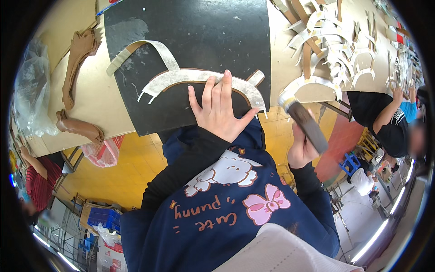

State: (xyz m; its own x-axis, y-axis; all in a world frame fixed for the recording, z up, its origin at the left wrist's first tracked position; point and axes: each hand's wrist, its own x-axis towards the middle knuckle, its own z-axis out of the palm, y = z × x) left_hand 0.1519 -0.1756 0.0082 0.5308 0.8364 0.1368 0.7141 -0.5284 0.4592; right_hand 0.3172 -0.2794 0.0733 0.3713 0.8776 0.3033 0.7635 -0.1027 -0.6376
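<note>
My left hand (219, 106) lies flat with its fingers spread, pressing on a curved leather piece (181, 77). Its upper side is whitish with a brown edge, and thin white strips stick out at both ends. A long strap (156, 49) rises from its left part, and a short tab (256, 78) stands at its right. Beneath it is a black board (190, 31). Off the board's right edge, my right hand (302, 147) is closed round the dark handle of a brush (308, 127). The brush's pale end points up and left, apart from the leather piece.
Many similar strap pieces (312, 84) lie heaped at the right of the table. Brown leather strips (74, 63) and a clear plastic bag (34, 90) are at the left. A pink bag (102, 152) hangs below the left table edge. Other people (385, 122) sit at both sides.
</note>
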